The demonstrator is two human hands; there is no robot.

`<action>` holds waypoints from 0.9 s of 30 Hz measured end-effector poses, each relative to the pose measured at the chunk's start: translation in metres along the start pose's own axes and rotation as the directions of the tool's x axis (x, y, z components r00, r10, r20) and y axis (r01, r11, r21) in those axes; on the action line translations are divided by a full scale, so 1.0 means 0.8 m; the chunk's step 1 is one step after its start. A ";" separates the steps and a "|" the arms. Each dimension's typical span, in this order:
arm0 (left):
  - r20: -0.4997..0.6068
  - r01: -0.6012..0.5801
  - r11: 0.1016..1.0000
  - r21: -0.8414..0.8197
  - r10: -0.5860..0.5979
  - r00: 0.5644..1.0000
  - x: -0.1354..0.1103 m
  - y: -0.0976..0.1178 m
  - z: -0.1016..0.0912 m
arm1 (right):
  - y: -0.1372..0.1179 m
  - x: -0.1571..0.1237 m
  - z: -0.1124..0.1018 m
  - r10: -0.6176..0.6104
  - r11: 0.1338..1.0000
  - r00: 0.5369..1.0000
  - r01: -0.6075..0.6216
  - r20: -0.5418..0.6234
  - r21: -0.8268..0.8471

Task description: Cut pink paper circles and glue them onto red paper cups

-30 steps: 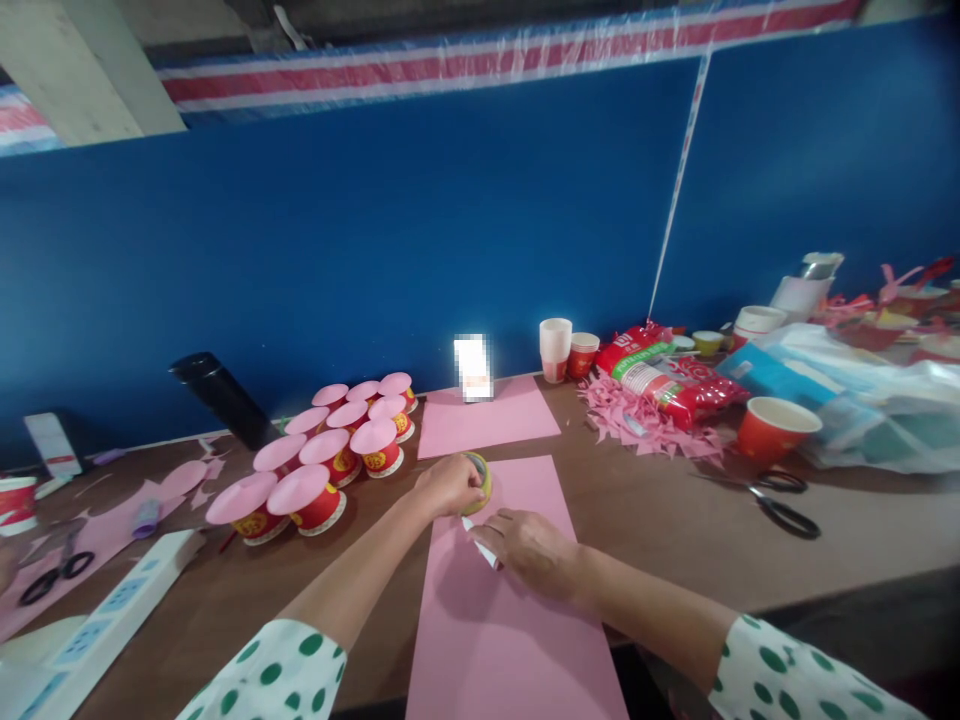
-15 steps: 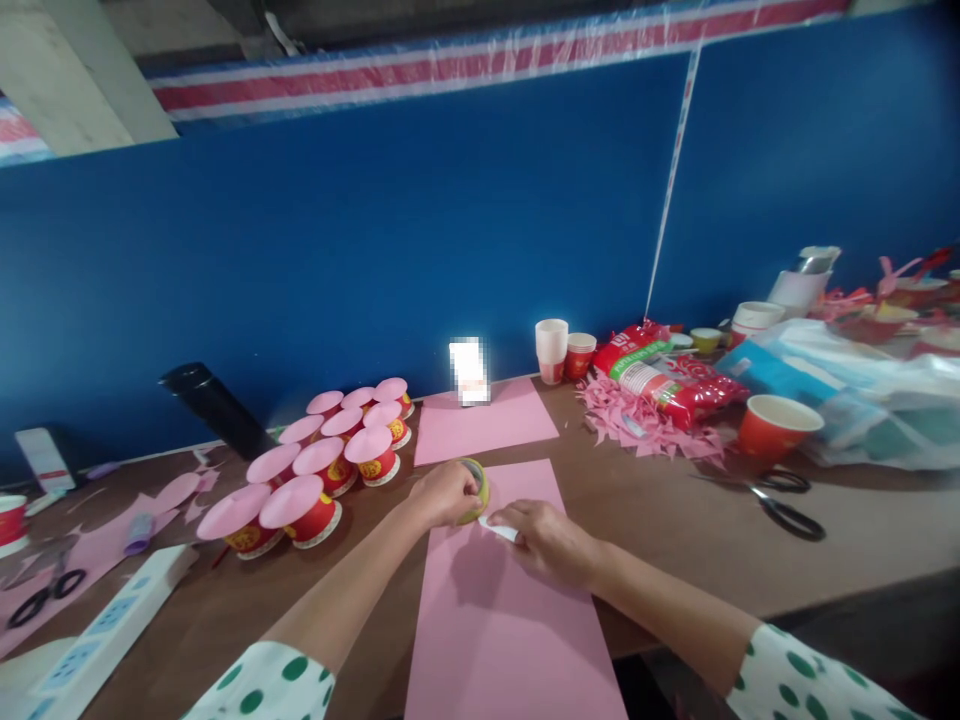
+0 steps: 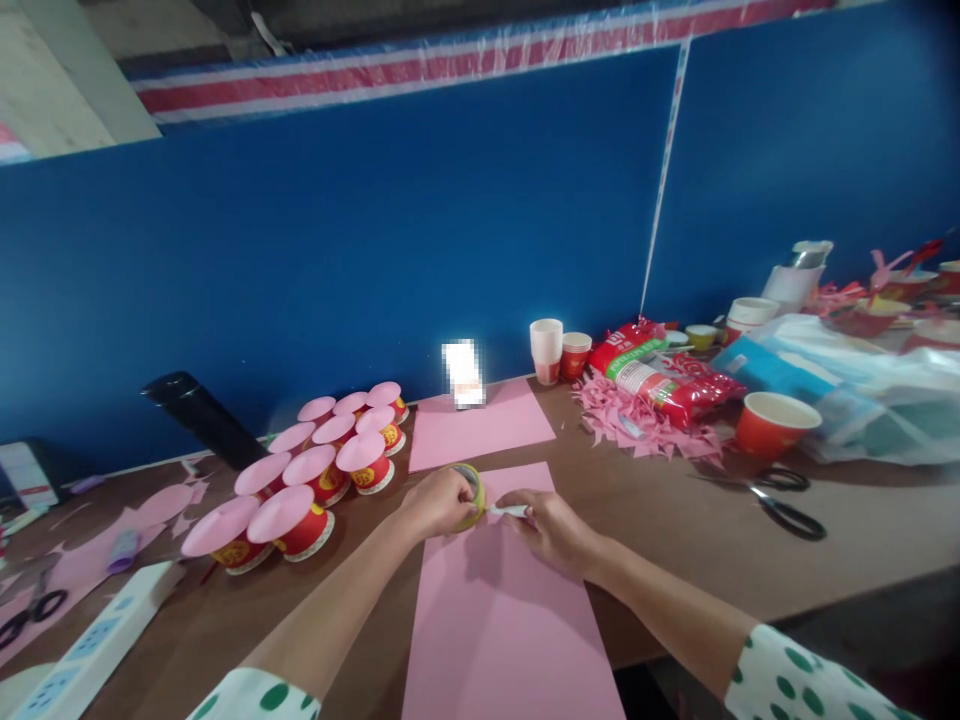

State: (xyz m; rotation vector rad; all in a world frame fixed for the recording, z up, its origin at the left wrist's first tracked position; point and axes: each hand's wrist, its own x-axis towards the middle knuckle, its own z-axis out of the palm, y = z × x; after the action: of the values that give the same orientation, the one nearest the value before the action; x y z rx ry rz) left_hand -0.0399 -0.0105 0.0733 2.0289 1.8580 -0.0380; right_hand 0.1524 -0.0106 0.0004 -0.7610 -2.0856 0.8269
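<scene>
My left hand (image 3: 439, 503) is closed round a yellow-green roll of tape (image 3: 473, 494), held just above a pink paper sheet (image 3: 502, 620) on the brown table (image 3: 675, 540). My right hand (image 3: 551, 525) pinches the white free end of the tape (image 3: 507, 511), stretched a short way out from the roll. Both hands hover over the upper end of the sheet. To the left stand several upturned red paper cups with pink paper discs on top (image 3: 300, 485).
A second pink sheet (image 3: 484, 425) lies behind. Black scissors (image 3: 780, 500), an open red cup (image 3: 772, 423), pink paper scraps (image 3: 637, 420) and a red packet (image 3: 660, 375) sit to the right. A black flask (image 3: 199, 415) and a white power strip (image 3: 90, 645) are on the left.
My right hand has moved up from the sheet toward the roll, and the white tape end now runs level between the hands. The camera has shifted slightly rightward.
</scene>
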 end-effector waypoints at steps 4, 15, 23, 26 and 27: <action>0.011 -0.011 1.000 -0.005 0.011 1.000 -0.001 0.000 -0.001 | 0.005 0.002 0.003 0.057 0.995 0.997 -0.053 -0.046 0.085; -0.024 -0.011 1.000 -0.014 0.011 1.000 -0.003 0.003 -0.003 | 0.031 0.004 0.011 0.325 0.909 0.911 -0.227 -0.253 0.351; -0.005 0.013 1.000 -0.023 -0.013 1.000 -0.003 0.003 -0.001 | 0.024 0.002 0.008 0.312 0.921 0.910 -0.218 -0.274 0.324; -0.011 0.018 1.000 -0.020 -0.019 1.000 -0.005 0.004 -0.002 | 0.021 0.001 0.007 0.290 0.931 0.918 -0.206 -0.269 0.300; -0.011 0.017 1.000 -0.019 -0.017 1.000 -0.005 0.005 -0.003 | 0.021 0.001 0.008 0.284 0.935 0.920 -0.202 -0.271 0.292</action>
State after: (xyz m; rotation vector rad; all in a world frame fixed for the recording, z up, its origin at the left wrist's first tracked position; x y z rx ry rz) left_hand -0.0373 -0.0138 0.0774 2.0045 1.8755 -0.0131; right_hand 0.1511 -0.0016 -0.0153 -0.9528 -1.5869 1.0214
